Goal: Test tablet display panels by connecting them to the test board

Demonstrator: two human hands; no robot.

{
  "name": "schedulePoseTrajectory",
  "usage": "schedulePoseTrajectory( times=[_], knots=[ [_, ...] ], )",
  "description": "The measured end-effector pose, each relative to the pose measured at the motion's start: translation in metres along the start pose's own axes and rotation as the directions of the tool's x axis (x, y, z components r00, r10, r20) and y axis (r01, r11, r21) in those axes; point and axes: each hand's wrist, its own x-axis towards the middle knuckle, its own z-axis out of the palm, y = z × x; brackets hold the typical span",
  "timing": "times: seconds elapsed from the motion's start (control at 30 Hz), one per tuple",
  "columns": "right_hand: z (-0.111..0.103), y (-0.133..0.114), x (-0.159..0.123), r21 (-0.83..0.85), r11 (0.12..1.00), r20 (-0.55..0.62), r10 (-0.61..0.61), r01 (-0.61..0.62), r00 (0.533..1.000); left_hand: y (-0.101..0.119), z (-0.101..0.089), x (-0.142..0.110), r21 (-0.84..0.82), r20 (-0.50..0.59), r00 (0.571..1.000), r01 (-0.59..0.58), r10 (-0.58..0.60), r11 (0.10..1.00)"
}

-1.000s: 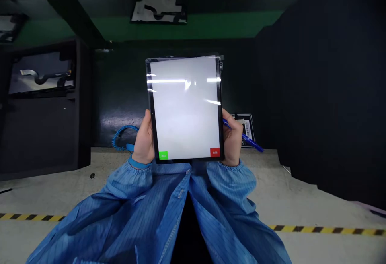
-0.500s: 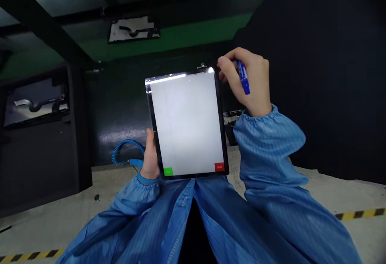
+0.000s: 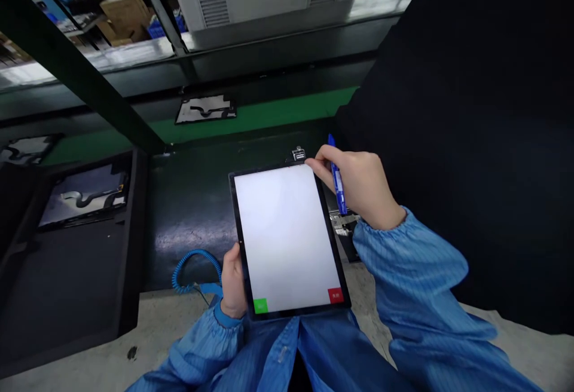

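Note:
My left hand (image 3: 234,284) grips the lower left edge of a tablet (image 3: 287,242), thumb along its frame and the other fingers hidden beneath. The tablet's screen glows plain white, with a green box at its lower left and a red box at its lower right. A blue marker pen (image 3: 338,187) is tucked in my right hand (image 3: 361,186), held across the fingers. The thumb and index finger of that hand meet at the tablet's top right corner. Just beyond the top edge lies a small silver metal device (image 3: 298,153).
A coiled blue cord (image 3: 179,266) runs to a band on my left wrist. At left, a black tray (image 3: 134,230) holds a panel with a ribbon cable (image 3: 85,198). Another panel (image 3: 206,108) rests on the green strip. A dark partition (image 3: 470,141) rises at right.
The view has tilted up, showing shelves and boxes behind. My right hand has come inward, its fingertips now at the tablet's top right corner; the pen stands more upright. My left hand keeps its hold.

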Motion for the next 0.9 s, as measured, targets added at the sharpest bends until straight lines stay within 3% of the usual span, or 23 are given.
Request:
schedulePoseTrajectory(
  times=[0.13,0.27,0.43,0.53,0.67,0.9],
  knots=[
    [0.000,-0.006,-0.003,0.048,0.998,0.037,-0.039,0.037,0.999,-0.001,-0.002,0.005,-0.032,-0.017,1.000,0.012,-0.013,0.999],
    [-0.008,-0.017,0.004,0.284,0.957,0.136,-0.099,0.057,0.986,-0.001,-0.004,0.010,0.036,-0.042,0.999,-0.015,0.017,0.999],
    [-0.024,-0.049,0.032,0.541,0.838,0.299,-0.276,0.076,0.913,0.000,0.008,0.013,0.081,-0.117,0.992,-0.038,0.047,0.996],
    [-0.025,-0.074,0.051,0.564,0.815,0.302,-0.358,0.137,0.884,0.000,0.015,0.013,0.088,-0.155,0.985,-0.056,0.069,0.995],
    [-0.016,-0.102,0.072,0.533,0.826,0.285,-0.380,0.183,0.880,-0.002,0.014,0.013,0.143,-0.171,0.974,-0.122,0.146,0.982],
    [0.005,-0.130,0.086,0.629,0.775,0.312,-0.320,0.058,0.895,-0.008,0.012,0.009,0.113,-0.098,0.992,-0.068,0.080,0.991]
  ],
)
